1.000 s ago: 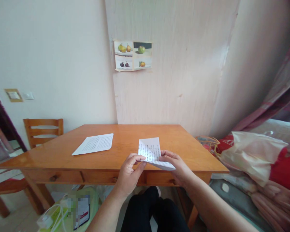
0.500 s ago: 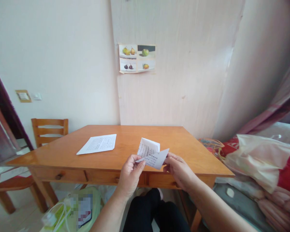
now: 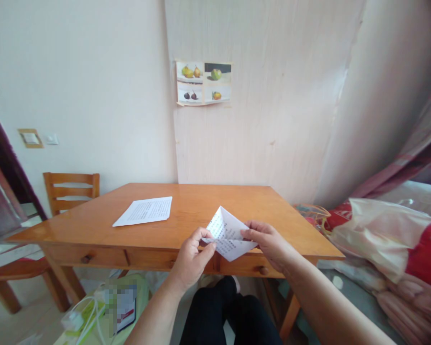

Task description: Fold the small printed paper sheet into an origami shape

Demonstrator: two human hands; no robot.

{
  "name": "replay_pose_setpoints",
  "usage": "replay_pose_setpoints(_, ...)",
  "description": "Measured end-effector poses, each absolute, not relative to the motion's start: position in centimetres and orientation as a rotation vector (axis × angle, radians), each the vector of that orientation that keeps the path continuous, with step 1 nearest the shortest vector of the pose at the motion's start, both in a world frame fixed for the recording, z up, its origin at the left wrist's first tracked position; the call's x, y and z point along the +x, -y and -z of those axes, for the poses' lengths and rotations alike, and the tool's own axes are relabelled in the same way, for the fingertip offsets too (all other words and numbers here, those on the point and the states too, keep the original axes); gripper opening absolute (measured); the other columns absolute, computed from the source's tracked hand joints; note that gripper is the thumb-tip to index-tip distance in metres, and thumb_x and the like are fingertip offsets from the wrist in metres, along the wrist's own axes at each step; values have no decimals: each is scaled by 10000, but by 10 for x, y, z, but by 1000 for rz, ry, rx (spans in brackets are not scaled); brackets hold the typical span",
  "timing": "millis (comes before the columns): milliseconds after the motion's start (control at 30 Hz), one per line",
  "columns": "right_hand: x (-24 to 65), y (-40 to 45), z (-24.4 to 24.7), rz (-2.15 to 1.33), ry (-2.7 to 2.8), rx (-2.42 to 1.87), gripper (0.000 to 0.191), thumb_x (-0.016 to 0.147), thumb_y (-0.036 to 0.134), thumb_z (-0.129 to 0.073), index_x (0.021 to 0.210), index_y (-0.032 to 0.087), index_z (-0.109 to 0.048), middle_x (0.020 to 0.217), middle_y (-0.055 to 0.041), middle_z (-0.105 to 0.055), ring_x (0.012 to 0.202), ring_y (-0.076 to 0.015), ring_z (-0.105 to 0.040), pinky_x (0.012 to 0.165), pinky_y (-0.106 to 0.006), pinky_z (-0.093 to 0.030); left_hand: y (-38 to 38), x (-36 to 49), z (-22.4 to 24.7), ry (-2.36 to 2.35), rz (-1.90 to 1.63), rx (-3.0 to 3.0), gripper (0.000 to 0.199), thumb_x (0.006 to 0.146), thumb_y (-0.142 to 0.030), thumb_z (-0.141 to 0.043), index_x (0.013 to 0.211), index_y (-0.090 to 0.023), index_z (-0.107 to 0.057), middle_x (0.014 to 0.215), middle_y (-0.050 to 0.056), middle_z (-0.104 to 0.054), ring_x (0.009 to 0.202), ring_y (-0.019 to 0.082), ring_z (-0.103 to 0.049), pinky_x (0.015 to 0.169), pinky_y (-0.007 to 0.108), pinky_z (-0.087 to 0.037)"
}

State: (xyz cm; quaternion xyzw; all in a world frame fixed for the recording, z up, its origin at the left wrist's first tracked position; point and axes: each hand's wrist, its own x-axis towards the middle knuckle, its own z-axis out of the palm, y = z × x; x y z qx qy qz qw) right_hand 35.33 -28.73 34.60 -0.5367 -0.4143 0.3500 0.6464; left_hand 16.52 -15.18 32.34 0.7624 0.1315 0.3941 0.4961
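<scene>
A folded sheet of printed paper (image 3: 227, 235) is held between my two hands, over the front edge of the wooden table (image 3: 197, 201). Its folds form a diamond-like shape, with one flap standing up at the back and another sloping down at the front. My left hand (image 3: 193, 256) pinches its left corner between thumb and fingers. At the right corner my right hand (image 3: 267, 242) grips the paper, thumb on top and the other fingers partly hidden beneath. Farther left on the tabletop lies a stack of printed sheets (image 3: 143, 211).
A wooden chair (image 3: 72, 191) stands behind the table's left end. Below left, a pale green stool or bin top (image 3: 138, 292) carries white cables (image 3: 95, 316) and a blurred-out item. Bags (image 3: 384, 235) are piled at the right. A fruit picture (image 3: 204, 83) hangs on the wall.
The paper has turned and spread into a wider diamond. My right hand has shifted slightly, its thumb now on top of the paper's right corner. My left hand keeps its pinch.
</scene>
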Motion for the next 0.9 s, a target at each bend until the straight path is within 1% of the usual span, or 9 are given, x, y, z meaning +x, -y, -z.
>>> replay_pose_setpoints(100, 353, 286, -339, -807, 902, -1256, 195, 757, 370, -744, 815, 189, -698, 782, -35, -703, 726, -188, -612, 651, -287, -433, 152, 169, -319, -324, -1000, 1728, 195, 865, -320, -671, 1014, -217, -600, 882, 5, -645, 823, 177, -585, 759, 272, -441)
replay_pose_setpoints(267, 350, 284, -334, -819, 941, -1242, 172, 793, 343, -705, 860, 185, -716, 828, -44, -718, 753, -189, -622, 653, -286, -442, 156, 175, -319, -282, -1008, 1516, 426, 852, -314, -701, 1220, -215, -511, 1113, 75, -688, 1006, 220, -639, 891, 341, -473)
replay_pose_setpoints(367, 350, 284, -335, -817, 875, -1227, 182, 783, 349, -717, 858, 183, -715, 853, -54, -726, 764, -190, -631, 642, -283, -453, 158, 176, -323, -279, -1017, 1426, 511, 821, -306, -736, 1264, -203, -503, 1187, 99, -685, 1082, 236, -638, 939, 357, -471)
replay_pose_setpoints(500, 350, 287, -338, -894, 839, -1160, 244, 771, 380, -748, 912, 183, -725, 890, -72, -729, 795, -202, -641, 647, -285, -469, 156, 175, -326, -276, -974, 1364, 480, 826, -300, -733, 1252, -191, -541, 1165, 101, -702, 1087, 249, -643, 946, 369, -476)
replay_pose_setpoints(600, 347, 290, -343, -963, 879, -1111, 345, 804, 495, -725, 968, 192, -732, 910, -82, -727, 808, -207, -634, 649, -284, -467, 154, 174, -325, -239, -909, 1336, 441, 836, -305, -728, 1230, -191, -563, 1172, 103, -700, 1070, 252, -643, 921, 375, -494)
replay_pose_setpoints(667, 346, 292, -346, -1041, 905, -1041, 447, 844, 622, -635, 930, 194, -731, 922, -91, -720, 826, -214, -630, 640, -283, -460, 153, 172, -325, -206, -867, 1326, 403, 840, -311, -732, 1197, -190, -587, 1166, 102, -700, 1051, 246, -646, 908, 369, -501)
replay_pose_setpoints(733, 345, 292, -346, -1094, 896, -999, 540, 861, 704, -546, 840, 192, -715, 905, -93, -709, 817, -214, -622, 608, -276, -443, 153, 171, -325, -179, -836, 1320, 379, 843, -307, -736, 1177, -189, -602, 1164, 101, -700, 1055, 241, -642, 918, 365, -495)
replay_pose_setpoints(800, 343, 290, -345, -1067, 887, -1018, 515, 856, 687, -568, 804, 193, -702, 887, -84, -704, 780, -203, -609, 589, -271, -424, 153, 170, -326, -155, -809, 1323, 364, 856, -296, -727, 1181, -190, -601, 1185, 104, -692, 1093, 246, -631, 954, 376, -477)
replay_pose_setpoints(900, 340, 289, -342, -1008, 939, -1068, 345, 800, 543, -726, 859, 204, -705, 853, -53, -697, 720, -178, -586, 627, -276, -416, 155, 168, -328, -127, -766, 1347, 365, 871, -279, -717, 1203, -194, -593, 1213, 104, -680, 1134, 251, -618, 1006, 395, -446)
